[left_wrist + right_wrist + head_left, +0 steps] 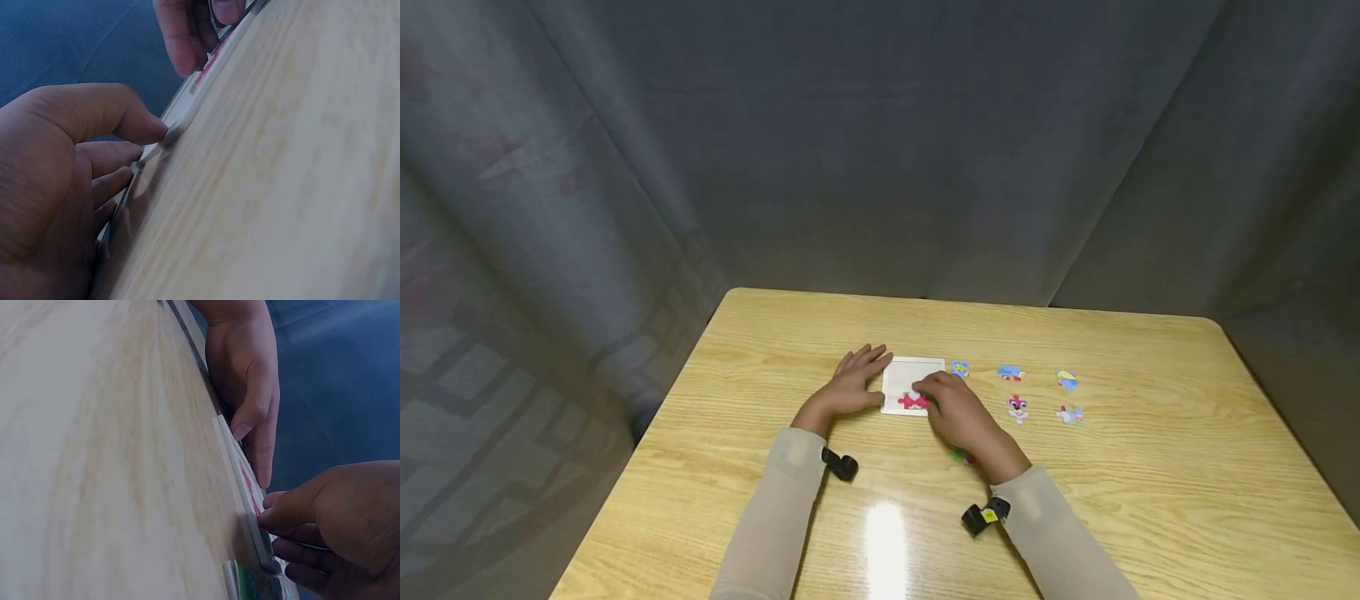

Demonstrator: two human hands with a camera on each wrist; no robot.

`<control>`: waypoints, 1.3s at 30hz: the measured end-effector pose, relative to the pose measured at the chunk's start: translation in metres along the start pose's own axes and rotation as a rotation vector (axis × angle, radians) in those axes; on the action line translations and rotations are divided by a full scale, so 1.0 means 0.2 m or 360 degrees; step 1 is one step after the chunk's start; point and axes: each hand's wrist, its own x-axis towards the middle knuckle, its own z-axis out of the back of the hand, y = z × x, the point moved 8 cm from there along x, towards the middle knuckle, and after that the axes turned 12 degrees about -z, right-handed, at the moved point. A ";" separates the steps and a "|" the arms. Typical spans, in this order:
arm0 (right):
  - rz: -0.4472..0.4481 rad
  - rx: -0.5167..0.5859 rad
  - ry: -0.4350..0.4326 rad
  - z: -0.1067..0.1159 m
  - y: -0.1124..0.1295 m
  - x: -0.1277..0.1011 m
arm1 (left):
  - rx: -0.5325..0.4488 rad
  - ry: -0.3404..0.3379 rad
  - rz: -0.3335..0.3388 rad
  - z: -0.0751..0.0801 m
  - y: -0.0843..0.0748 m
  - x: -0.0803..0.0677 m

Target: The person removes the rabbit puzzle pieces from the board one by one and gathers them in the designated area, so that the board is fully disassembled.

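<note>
A white square puzzle tray (pixel 913 367) lies on the table between the two hands. In its lower part sits a red-and-white jigsaw piece (pixel 913 402). My left hand (pixel 850 388) has its fingers spread beside the tray, and its thumb touches the left edge. My right hand (pixel 958 410) reaches over the tray's right side, fingertips and thumb bent around the red piece. The right wrist view shows the right hand (pixel 350 525) low at the tray, with its fingertips partly hidden. The left hand (pixel 247 387) rests at the tray's far end there.
Several loose jigsaw pieces lie right of the tray, among them a blue-and-yellow piece (pixel 1067 380), a red-and-white piece (pixel 1018 407) and a blue-topped piece (pixel 1010 372). A green-and-red piece (pixel 962 456) is partly under the right wrist. Dark curtains (pixel 880 167) hang behind the wooden table (pixel 1150 483).
</note>
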 end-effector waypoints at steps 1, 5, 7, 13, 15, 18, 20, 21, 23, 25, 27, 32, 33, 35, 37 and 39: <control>0.0004 -0.0001 -0.0005 0.00 0.00 0.00 | -0.0004 -0.0001 -0.0001 0.00 0.00 0.00; -0.0003 -0.0016 -0.0003 0.01 0.00 -0.01 | -0.0006 -0.0003 -0.0006 0.00 -0.01 0.00; -0.0013 -0.0024 0.0002 0.01 -0.01 -0.01 | 0.0000 0.0004 -0.0003 0.00 -0.01 0.00; -0.0025 -0.0026 0.0017 0.00 -0.02 -0.01 | -0.0025 -0.0008 -0.0019 0.00 -0.01 0.00; -0.0019 -0.0016 0.0018 0.00 -0.02 -0.01 | -0.0033 -0.0012 -0.0023 0.00 -0.01 0.00; -0.0013 -0.0009 0.0018 -0.01 -0.02 -0.01 | -0.0048 -0.0020 -0.0031 0.00 -0.01 0.00; -0.0002 -0.0009 0.0001 0.00 -0.02 -0.01 | -0.0054 -0.0022 -0.0032 0.00 -0.01 0.00; 0.0004 -0.0009 -0.0007 0.00 -0.02 -0.01 | -0.0053 -0.0022 -0.0030 0.00 -0.01 0.00; 0.0012 -0.0005 -0.0017 0.00 -0.02 -0.01 | -0.0048 -0.0019 -0.0027 0.00 -0.01 0.00; 0.0013 0.0001 -0.0024 0.00 -0.02 -0.01 | -0.0040 -0.0017 -0.0028 0.00 -0.02 0.00; 0.0008 0.0014 -0.0025 0.01 -0.03 -0.01 | -0.0041 -0.0018 -0.0031 0.00 -0.02 0.00; -0.0010 0.0035 -0.0020 0.00 -0.04 0.00 | -0.0059 -0.0021 -0.0037 0.00 -0.03 0.00; -0.0008 0.0037 -0.0017 0.00 -0.04 0.00 | -0.0058 -0.0021 -0.0034 0.00 -0.03 0.00; -0.0007 0.0038 -0.0017 0.00 -0.04 0.00 | -0.0055 -0.0013 -0.0023 0.00 -0.03 0.00; 0.0002 0.0034 -0.0028 0.00 -0.03 0.00 | -0.0049 -0.0013 -0.0014 0.00 -0.02 0.00; 0.0008 0.0030 -0.0038 0.00 -0.03 0.00 | -0.0046 -0.0012 -0.0005 0.00 -0.02 0.00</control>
